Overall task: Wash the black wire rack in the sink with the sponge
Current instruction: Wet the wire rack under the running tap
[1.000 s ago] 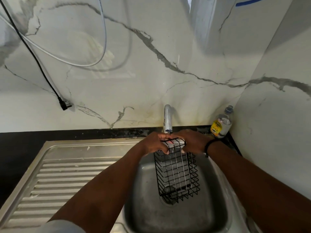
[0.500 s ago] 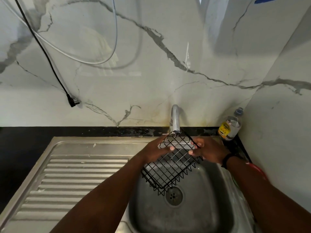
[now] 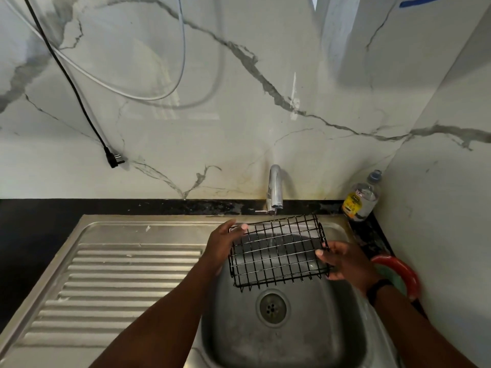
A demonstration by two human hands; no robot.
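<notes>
We face a steel sink (image 3: 265, 349) with its ribbed drainboard (image 3: 111, 274) at nine o'clock, under a veined marble wall (image 3: 239, 115). Above the basin we hold the black wire rack (image 3: 276, 252) level beneath the tap (image 3: 275, 189): our left hand (image 3: 221, 245) grips its nine o'clock end, our right hand (image 3: 345, 261) its three o'clock end, fingers curled over the wires.

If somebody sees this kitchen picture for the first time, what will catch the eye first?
The black wire rack stands out first, held over the steel sink under the tap, with the left hand gripping its left end and the right hand its right end. Next comes the black cable hanging down the marble wall, its plug loose.
</notes>
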